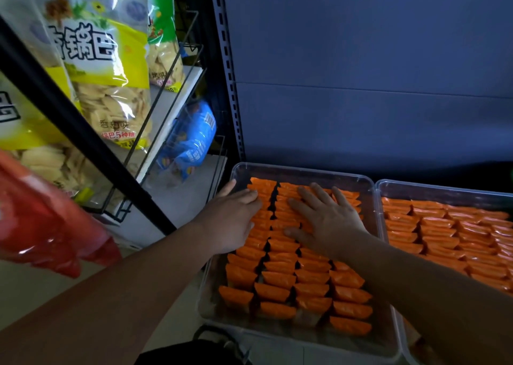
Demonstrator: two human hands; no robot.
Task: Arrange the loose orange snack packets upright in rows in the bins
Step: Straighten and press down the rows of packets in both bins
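Orange snack packets point(291, 267) upright in the left bin point(305, 169), left hand point(233, 220) and right hand point(327, 220) laid on them.

Packets fill the left bin in four columns running from its near edge to its far wall; each packet's long axis lies across the bin. Both hands sit over the bin's far half, directly on the packet tops. Right hand: fingers spread, flat on the middle columns. Left hand: fingers together and straight, against the leftmost column by the bin's left wall, thumb up at the rim; pinching nothing that I can see. Left hand nearer that edge column, so any squaring-up there likely falls to it. Right bin point(444, 187) touches the left bin's right side, also full. Yellow snack bags point(111, 73) hang well left of the bin.
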